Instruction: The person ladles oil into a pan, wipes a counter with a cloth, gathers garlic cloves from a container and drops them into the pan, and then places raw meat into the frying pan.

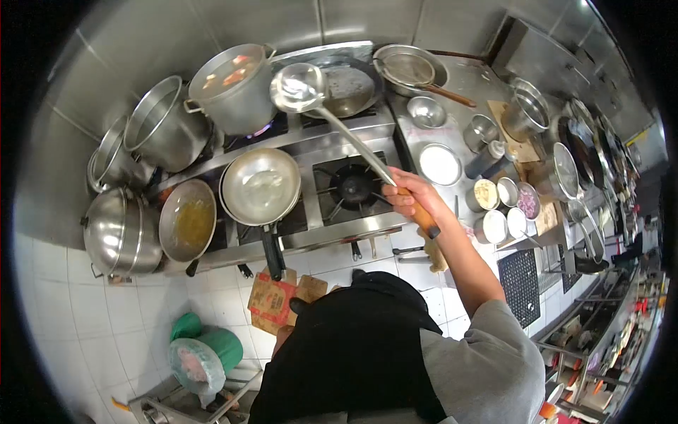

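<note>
Right-hand fingers (402, 200) are curled round the brown wooden handle (421, 214) of a long silver metal ladle (352, 140), near the silver metal stove's (332, 239) front right corner. From them, its long axis slants leftward to a round bowl (299, 86) toward the back edge (left-hand fingers are out of sight). Below the shaft, an uncovered black burner (354, 186) leaves open room.

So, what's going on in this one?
The person's right hand grips a long ladle by its wooden handle, the bowl reaching out across the stove. A flame shows beneath the large pot at the back. In front, one pan holds something yellowish, beside a black-handled pan.
</note>
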A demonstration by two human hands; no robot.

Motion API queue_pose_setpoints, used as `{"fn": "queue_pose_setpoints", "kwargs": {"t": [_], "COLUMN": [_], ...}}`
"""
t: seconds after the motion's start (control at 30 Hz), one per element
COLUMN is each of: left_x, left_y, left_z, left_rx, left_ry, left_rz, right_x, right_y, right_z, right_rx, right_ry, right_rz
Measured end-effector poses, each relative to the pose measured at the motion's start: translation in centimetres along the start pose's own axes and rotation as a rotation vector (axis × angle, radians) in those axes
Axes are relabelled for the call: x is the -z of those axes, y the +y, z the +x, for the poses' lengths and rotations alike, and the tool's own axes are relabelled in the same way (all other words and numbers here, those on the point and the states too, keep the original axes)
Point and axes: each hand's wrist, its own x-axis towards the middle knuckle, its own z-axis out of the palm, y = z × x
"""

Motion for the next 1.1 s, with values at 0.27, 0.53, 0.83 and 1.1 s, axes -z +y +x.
{"fn": "queue_pose_setpoints", "kwargs": {"t": [0.27, 0.53, 0.83, 1.1], "left_x": [-1.4, -0.4, 0.2, -3.7], "left_y": [2.9, 0.9, 19.0, 25.2], "left_z": [-1.1, -7.2, -2.0, -0.7], "left_rx": [0.014, -0.057, -0.282, -0.508], "left_ry": [-0.034, -0.175, -0.444, -0.858], "left_rz": [0.080, 0.389, 0.076, 0.629], "right_x": [8.0, 20.4, 26.0, 14.8], "right_y": [-2.1, -0.1, 2.2, 18.0], "right_z": [-8.6, -8.2, -3.5, -11.0], "right_rx": [0.327, 0.405, 0.268, 0.646], "right_ry": [0.692, 1.119, 1.353, 1.552], "right_rz": [-0.995, -1.847, -1.829, -1.540]}}
